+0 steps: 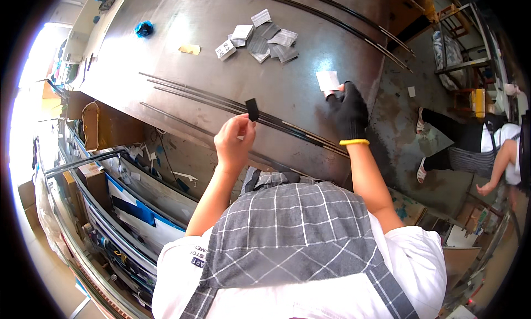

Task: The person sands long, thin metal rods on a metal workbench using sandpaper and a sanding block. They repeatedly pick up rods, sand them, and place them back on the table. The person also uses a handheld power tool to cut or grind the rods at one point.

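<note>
My left hand (235, 139) is bare and pinches a small black rectangular piece (252, 110) between thumb and fingertips, above several long thin dark rods (210, 100) near the table's front edge. On my right hand (349, 111) is a black glove with a yellow cuff, bare skin showing at the fingertips. Its fingers close on the lower edge of a flat white square piece (327, 80) over the metal tabletop (182, 75). Farther back lies a loose pile of small flat square pieces (259, 41), some grey and some whitish.
More long dark rods (332, 21) lie across the table's far right. A crumpled blue wad (144, 29) and a tan scrap (189, 49) sit at the back left. A cardboard box (110, 125) and racks (130, 208) stand to my left. Another person (484, 147) is on the right.
</note>
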### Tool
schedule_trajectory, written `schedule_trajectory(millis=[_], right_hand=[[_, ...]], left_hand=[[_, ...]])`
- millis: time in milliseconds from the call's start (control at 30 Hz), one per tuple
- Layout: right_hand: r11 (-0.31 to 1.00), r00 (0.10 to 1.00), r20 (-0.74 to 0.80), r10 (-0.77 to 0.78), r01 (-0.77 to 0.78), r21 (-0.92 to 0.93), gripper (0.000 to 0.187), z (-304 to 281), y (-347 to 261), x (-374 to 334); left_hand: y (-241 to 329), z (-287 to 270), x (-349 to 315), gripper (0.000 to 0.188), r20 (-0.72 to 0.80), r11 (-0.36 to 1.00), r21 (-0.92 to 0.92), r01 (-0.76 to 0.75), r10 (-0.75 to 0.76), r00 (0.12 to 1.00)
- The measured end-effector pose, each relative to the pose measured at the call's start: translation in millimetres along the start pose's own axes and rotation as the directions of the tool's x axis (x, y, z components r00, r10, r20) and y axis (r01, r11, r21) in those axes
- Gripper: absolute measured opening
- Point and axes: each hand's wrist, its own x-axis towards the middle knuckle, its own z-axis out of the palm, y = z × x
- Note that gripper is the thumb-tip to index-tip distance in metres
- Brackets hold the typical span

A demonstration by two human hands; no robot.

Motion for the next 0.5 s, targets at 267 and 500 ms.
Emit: schedule_trajectory(millis=[267, 500], right_hand=[[0.636, 0.722, 0.692, 0.029, -0.547, 0.544, 0.037, 21.2, -38.9, -84.1], [0.895, 0.547, 0.802, -0.242, -0.193, 0.402, 0.027, 14.4, -24.6, -100.9]], left_hand=[[12.5, 26.4, -42.1, 0.011, 0.261, 0.949, 0.047, -0.312, 0.290, 0.921], [-9.2, 9.7, -64.7, 0.029, 0.633, 0.496, -0.378, 0.782, -0.478, 0.609]])
